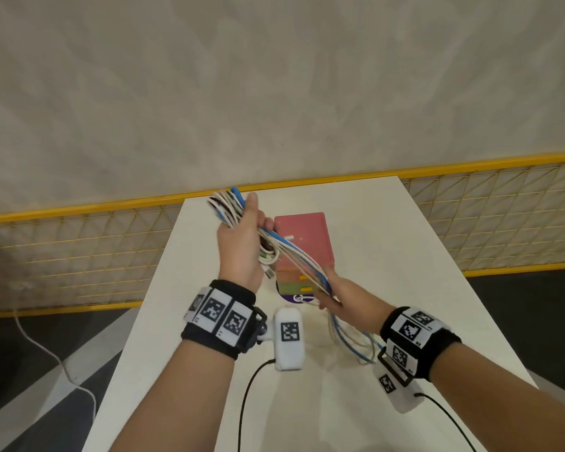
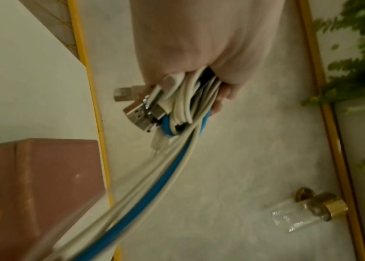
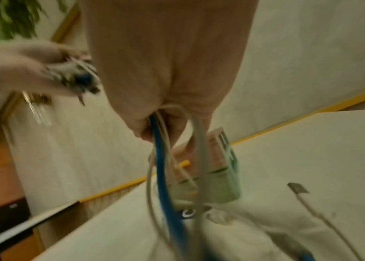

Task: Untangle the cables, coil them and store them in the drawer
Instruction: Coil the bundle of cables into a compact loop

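We: left hand (image 1: 242, 246) clutching coiled cable bundle (image 1: 225, 207), right hand (image 1: 334, 293) pinching loose strands; coiling midway, drawer unit (image 1: 302, 243) unfilled.

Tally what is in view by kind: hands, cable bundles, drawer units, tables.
Hands: 2 (left hand, right hand)
Cable bundle: 1, held by both hands
Drawer unit: 1
Table: 1
Total: 5
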A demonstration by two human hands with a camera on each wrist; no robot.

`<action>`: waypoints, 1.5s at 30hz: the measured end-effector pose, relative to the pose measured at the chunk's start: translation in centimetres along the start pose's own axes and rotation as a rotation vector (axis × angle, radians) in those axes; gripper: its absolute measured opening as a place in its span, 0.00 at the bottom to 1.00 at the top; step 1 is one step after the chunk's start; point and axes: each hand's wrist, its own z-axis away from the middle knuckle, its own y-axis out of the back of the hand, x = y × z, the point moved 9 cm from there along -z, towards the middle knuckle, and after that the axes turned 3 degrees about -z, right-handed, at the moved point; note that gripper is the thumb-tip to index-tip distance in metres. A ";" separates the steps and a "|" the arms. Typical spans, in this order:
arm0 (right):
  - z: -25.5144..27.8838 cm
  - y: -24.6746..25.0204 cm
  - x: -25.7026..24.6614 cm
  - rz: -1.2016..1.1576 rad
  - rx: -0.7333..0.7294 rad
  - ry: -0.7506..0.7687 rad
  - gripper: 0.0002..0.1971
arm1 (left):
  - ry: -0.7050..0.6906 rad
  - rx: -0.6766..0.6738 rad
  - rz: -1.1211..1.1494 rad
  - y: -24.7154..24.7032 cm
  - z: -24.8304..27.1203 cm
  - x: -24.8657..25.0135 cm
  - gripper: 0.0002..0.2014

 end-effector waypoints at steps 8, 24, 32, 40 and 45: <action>-3.1 2.5 -5.3 -0.122 0.286 0.162 0.68 | -0.165 -0.093 -0.142 -0.8 0.1 2.5 0.19; -5.1 1.6 -2.5 -0.005 0.013 0.005 0.17 | 0.069 -0.353 -0.481 1.8 1.6 1.3 0.15; -5.6 4.4 -4.5 0.234 0.234 -0.043 0.19 | -0.040 -0.433 -0.944 0.3 2.1 -2.2 0.15; -5.2 4.7 -5.0 -0.003 0.208 -0.028 0.24 | 0.043 -0.384 -0.949 1.2 1.0 -4.9 0.15; -4.0 4.8 -2.4 -0.039 0.148 -0.043 0.06 | 0.080 -0.356 -0.804 2.0 0.8 -3.8 0.11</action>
